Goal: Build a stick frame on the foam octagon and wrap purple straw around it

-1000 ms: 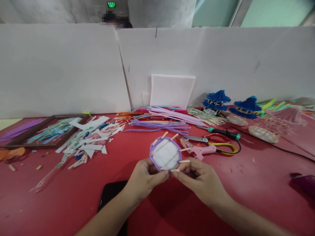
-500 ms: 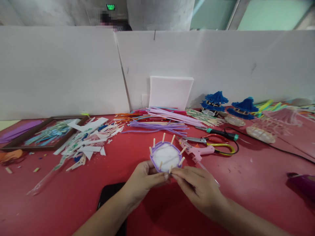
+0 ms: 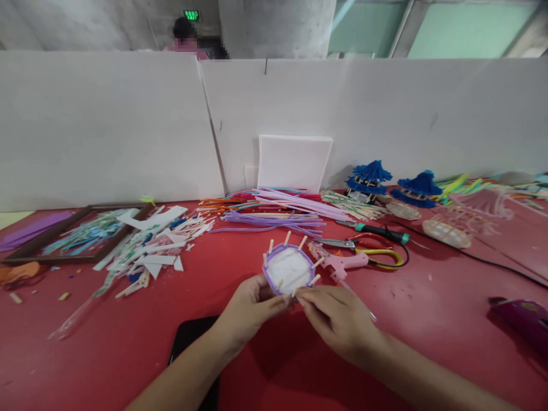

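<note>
My left hand [image 3: 252,308] grips the near-left edge of a small round craft base [image 3: 291,268]. The base has a white middle, a purple pipe-cleaner rim and several short wooden sticks standing around it. With thumb and fingertips, my right hand [image 3: 342,319] pinches a short wooden stick [image 3: 295,291] at the near edge of the rim. The fingertips hide the lower part of that stick. Just beyond my right hand lies a pink glue gun [image 3: 342,264], its clear glue stick pointing toward me.
Scissors [image 3: 377,251] and a green-tipped black tool [image 3: 385,231] lie at right. Behind are purple pipe cleaners [image 3: 274,220] and blue-roofed models [image 3: 369,180]. Scraps [image 3: 158,245] and a brown frame [image 3: 55,257] sit left; a black phone [image 3: 192,337] lies under my left forearm.
The view has shifted slightly, and the base appears tilted a little. Both hands keep their hold at the near edge. A person beyond the partition shows a bit more.
</note>
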Available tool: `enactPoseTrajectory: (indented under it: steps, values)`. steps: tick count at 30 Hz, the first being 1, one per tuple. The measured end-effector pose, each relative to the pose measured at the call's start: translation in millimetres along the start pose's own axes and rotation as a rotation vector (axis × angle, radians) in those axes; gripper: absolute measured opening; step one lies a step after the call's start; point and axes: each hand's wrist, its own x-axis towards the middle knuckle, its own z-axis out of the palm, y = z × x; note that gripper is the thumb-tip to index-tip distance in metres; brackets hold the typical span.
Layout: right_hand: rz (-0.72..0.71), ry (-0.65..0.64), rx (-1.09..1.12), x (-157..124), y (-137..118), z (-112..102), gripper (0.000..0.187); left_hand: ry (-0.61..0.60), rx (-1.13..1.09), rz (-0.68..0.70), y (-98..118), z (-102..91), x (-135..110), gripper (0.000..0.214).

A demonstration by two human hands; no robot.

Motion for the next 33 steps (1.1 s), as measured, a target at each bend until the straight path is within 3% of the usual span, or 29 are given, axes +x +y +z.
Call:
enactPoseTrajectory:
  steps: [8,16,21,26,30,33]
  values:
    - [-0.092,0.165,0.013,1.4,2.2,7.7,0.021,0.048,-0.017,0.015,-1.8,-0.1,-1.7,0.030]
    - [-0.082,0.181,-0.058,0.4,2.7,1.5,0.019,0.166,-0.367,0.064,8.7,-1.6,-3.1,0.011]
    - [-0.075,0.172,-0.052,0.7,2.1,0.5,0.020,0.203,-0.368,0.079,5.1,-2.7,-2.1,0.004]
    - [-0.049,0.134,-0.080,0.7,3.8,1.7,0.020,0.143,-0.282,0.152,0.2,-2.9,-1.1,0.015]
    - [-0.060,0.070,-0.099,3.5,-1.2,-4.0,0.017,0.218,-0.218,0.158,0.0,-4.2,1.4,0.019]
    - [-0.108,0.147,-0.055,8.0,-5.6,-18.6,0.014,0.256,-0.202,0.148,0.7,-5.5,2.4,0.020]
